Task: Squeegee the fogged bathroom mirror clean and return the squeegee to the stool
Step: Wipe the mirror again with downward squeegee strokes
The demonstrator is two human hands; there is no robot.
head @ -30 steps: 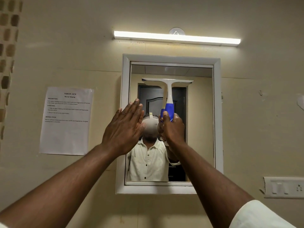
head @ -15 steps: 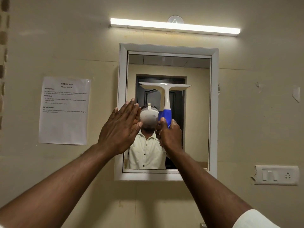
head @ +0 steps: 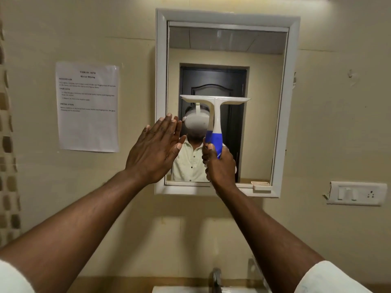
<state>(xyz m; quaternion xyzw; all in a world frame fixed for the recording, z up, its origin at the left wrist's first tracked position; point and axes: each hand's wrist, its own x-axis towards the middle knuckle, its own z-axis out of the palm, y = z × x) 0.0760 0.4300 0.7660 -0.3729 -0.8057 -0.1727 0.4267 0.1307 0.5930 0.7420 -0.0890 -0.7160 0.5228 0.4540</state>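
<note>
Head view: squeegee [head: 215, 100] has slid lower down the mirror [head: 264, 123]; right hand [head: 220, 163] clamps its handle, left hand [head: 153, 151] at nine o'clock spread flat, perhaps touching glass; stroke nearly finished.

The mirror [head: 226, 60] hangs on the wall, a printed sheet [head: 87, 107] to its left, a switch plate [head: 355, 193] lower right. Before the glass, the squeegee [head: 216, 115] stands upright in the right hand [head: 219, 163]; the left hand [head: 155, 148] is raised just left of it. A tap [head: 216, 279] sits below.

Both forearms are bare from wrist to elbow. A pale cream short sleeve [head: 330, 278] shows at the lower right of the frame, another cream sleeve edge [head: 12, 280] at the lower left.
</note>
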